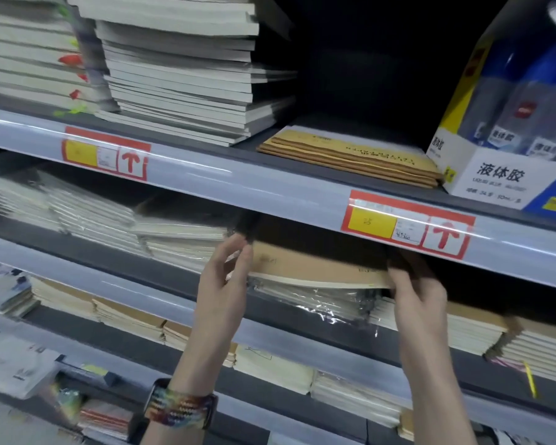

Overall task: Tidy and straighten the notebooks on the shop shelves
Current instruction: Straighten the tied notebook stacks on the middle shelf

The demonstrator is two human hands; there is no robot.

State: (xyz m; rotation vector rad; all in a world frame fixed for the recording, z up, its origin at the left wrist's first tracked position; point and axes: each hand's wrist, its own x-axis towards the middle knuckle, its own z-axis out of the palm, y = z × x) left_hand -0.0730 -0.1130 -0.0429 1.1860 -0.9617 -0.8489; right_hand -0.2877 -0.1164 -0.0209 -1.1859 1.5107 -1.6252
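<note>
A brown kraft-covered notebook [315, 264] lies on top of a plastic-wrapped pile [318, 300] on the second shelf. My left hand [225, 277] pinches its left end with fingers and thumb. My right hand [414, 287] grips its right end, fingertips reaching under the shelf rail above. The notebook's back part is hidden in the dark under the upper shelf. More wrapped notebook piles [93, 213] lie to its left on the same shelf.
The upper shelf holds tall white notebook stacks [180, 75], flat brown notebooks [350, 155] and a box of liquid glue [511, 130]. Its rail [238, 184] carries red and yellow price labels. Lower shelves hold further brown and white notebook stacks [135, 319].
</note>
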